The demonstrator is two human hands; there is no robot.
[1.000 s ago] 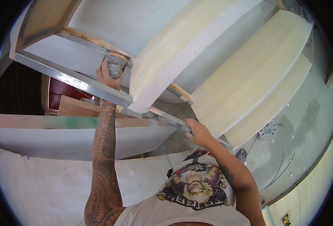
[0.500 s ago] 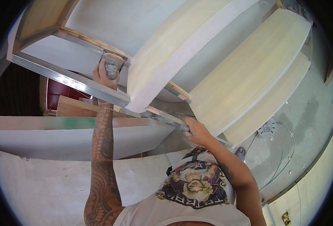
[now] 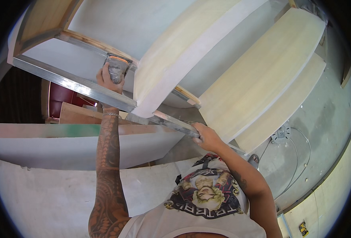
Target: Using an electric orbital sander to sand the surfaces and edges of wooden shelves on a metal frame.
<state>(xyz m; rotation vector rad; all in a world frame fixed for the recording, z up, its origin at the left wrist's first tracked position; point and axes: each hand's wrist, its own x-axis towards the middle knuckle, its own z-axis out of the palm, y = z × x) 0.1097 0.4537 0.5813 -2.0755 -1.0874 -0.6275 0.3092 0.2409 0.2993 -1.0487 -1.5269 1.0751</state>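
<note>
Two hands raised to a pale wooden frame (image 3: pixel 104 91), sanding block (image 3: pixel 117 67) at eleven o'clock gripped in closed left hand (image 3: pixel 108 79) against an upper rail, right hand (image 3: pixel 207 137) near centre curled around the lower grey edge, cream curved panels (image 3: pixel 259 75) seen at two o'clock.

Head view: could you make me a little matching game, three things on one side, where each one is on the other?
Things:
1. left hand
2. right hand
3. electrical box

Places:
A. lying on the grey floor with cables
B. pressing a grey sanding block to the white panel
C. gripping the metal-edged frame rail

Pairs: 1-B, 2-C, 3-A
</note>
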